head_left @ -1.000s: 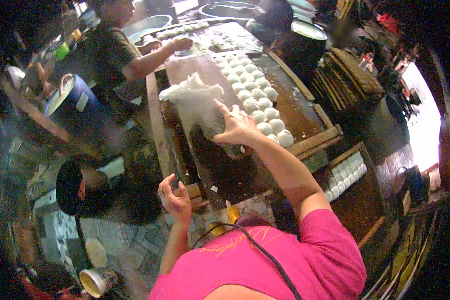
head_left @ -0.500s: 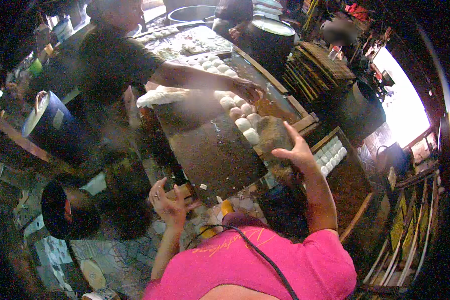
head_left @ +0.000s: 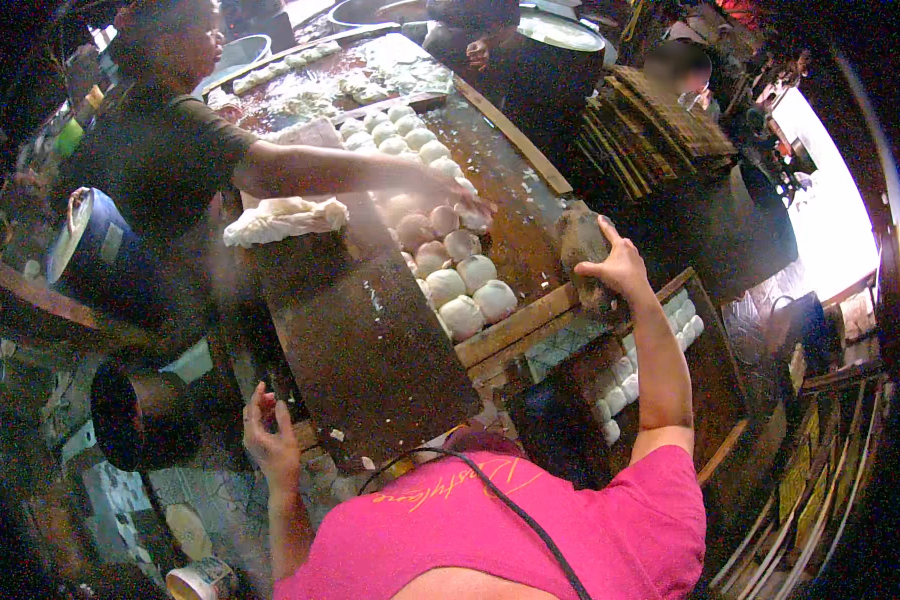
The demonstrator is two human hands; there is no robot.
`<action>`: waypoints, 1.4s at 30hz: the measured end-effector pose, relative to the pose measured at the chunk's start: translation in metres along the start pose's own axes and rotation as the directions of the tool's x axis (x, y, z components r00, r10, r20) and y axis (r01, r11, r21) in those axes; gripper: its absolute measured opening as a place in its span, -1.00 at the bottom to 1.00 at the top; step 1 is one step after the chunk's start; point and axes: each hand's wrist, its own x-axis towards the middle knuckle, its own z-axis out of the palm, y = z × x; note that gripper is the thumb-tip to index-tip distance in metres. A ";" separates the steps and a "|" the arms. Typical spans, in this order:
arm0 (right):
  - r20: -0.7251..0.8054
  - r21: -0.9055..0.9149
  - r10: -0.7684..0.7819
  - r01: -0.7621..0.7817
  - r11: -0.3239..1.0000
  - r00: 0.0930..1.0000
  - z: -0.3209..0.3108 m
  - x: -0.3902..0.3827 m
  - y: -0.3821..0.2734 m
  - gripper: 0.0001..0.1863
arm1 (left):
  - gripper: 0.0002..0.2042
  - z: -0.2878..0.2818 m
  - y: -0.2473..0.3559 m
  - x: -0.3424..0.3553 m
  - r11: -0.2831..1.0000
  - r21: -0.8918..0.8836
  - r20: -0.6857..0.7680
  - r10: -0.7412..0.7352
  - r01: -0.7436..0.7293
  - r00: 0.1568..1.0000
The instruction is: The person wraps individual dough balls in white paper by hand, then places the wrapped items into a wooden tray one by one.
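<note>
My right hand (head_left: 618, 262) grips a brown, rough-looking rounded pad (head_left: 582, 248), thumb and fingers spread along its side; its exact kind cannot be made out. It is at the right corner of a floured wooden table (head_left: 520, 215), beyond the rows of white dough balls (head_left: 462, 317). My left hand (head_left: 271, 440) holds nothing, its fingers apart and slightly curled, beside the near left edge of a dark wooden board (head_left: 370, 370). A co-worker's hand (head_left: 475, 208) reaches over the dough balls from the left.
A crumpled white cloth (head_left: 286, 220) lies on the board's far left. Right of me a wooden tray (head_left: 710, 375) holds more dough pieces. Stacked slatted racks (head_left: 660, 125) stand beyond the table, with another person behind. A blue bucket (head_left: 100, 240) is at the left.
My right hand has moved right with the brown pad, away from the dough balls, now uncovering them. My left hand has shifted left and down. The co-worker's arm has moved left.
</note>
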 end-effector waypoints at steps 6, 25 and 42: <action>0.132 -0.043 -0.032 0.037 0.998 0.991 0.004 0.043 -0.011 0.10 | -0.58 0.009 0.004 0.002 0.981 -0.027 0.246 -0.179 0.191 0.953; 0.352 0.591 -0.294 0.032 0.806 0.889 0.084 -0.127 -0.176 -0.52 | -0.45 0.024 0.006 0.028 0.940 -0.060 0.285 -0.306 0.336 0.908; 0.380 0.857 -0.518 -0.082 0.509 0.767 0.082 -0.112 -0.174 -0.52 | -0.33 0.021 0.044 0.024 0.907 -0.359 0.236 -0.138 0.218 0.962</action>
